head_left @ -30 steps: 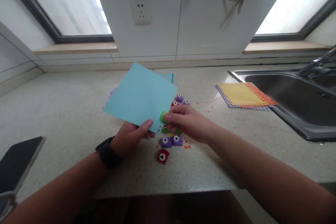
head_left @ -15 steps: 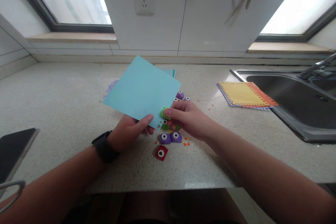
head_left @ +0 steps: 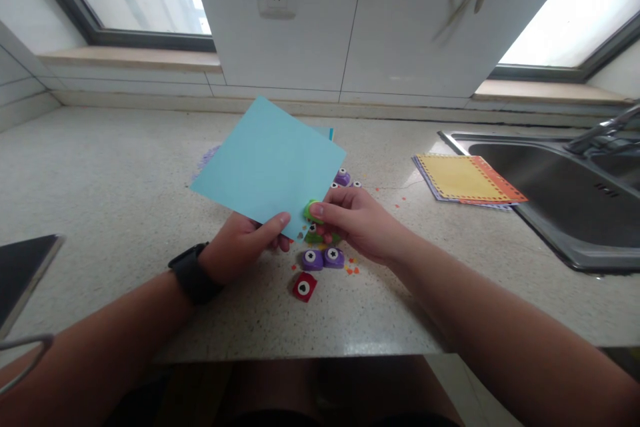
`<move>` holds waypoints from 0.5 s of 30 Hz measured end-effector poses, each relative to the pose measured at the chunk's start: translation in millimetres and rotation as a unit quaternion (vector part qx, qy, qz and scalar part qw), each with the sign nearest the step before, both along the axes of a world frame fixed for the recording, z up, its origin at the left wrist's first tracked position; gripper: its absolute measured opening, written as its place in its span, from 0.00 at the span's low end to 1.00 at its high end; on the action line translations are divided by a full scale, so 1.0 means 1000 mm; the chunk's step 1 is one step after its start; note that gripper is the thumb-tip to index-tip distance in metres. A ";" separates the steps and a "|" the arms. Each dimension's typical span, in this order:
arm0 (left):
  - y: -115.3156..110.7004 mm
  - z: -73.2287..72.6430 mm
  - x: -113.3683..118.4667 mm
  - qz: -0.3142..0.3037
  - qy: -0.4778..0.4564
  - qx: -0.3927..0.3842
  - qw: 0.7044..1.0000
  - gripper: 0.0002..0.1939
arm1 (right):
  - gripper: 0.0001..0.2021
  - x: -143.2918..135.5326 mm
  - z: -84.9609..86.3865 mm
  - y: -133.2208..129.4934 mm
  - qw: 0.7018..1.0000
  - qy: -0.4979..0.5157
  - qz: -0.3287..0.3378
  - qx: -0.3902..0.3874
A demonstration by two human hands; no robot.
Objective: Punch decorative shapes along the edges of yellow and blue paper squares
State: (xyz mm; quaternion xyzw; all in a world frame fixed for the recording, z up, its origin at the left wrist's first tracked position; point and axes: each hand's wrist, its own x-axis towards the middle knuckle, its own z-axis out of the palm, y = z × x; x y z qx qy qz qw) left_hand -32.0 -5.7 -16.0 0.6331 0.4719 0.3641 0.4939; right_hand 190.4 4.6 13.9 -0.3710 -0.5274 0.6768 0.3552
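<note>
My left hand (head_left: 255, 235) is closed on the lower edge of a light blue sheet of paper (head_left: 270, 163), thumb on top. Between the thumb and fingers of my right hand (head_left: 350, 217) is a green craft punch (head_left: 313, 211), set on the sheet's right edge near its bottom corner. Small cut-outs (head_left: 301, 235) show at that corner. Beneath, on the counter, are two purple punches (head_left: 323, 258) side by side and a red punch (head_left: 305, 287) with a heart mark. Another green punch (head_left: 315, 233) is partly hidden under my right hand.
More purple punches (head_left: 343, 177) lie behind my right hand, among orange paper bits (head_left: 353, 270). A stack of punched yellow and orange sheets (head_left: 465, 179) lies beside the steel sink (head_left: 565, 213). A dark flat device (head_left: 25, 277) is at the left. Purple bits (head_left: 207, 157) lie behind the sheet.
The view has shifted slightly. My hands keep the same hold on the sheet and the green punch, which stays at the sheet's right edge.
</note>
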 end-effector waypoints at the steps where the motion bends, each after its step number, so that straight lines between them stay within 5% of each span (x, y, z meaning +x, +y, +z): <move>1: 0.000 0.000 0.000 0.000 0.001 0.000 1.000 0.21 | 0.19 0.000 0.000 0.000 1.000 0.000 0.000 0.001; 15: -0.002 0.005 0.003 -0.011 0.012 0.022 1.000 0.20 | 0.19 -0.003 0.004 -0.002 1.000 0.003 -0.005 0.006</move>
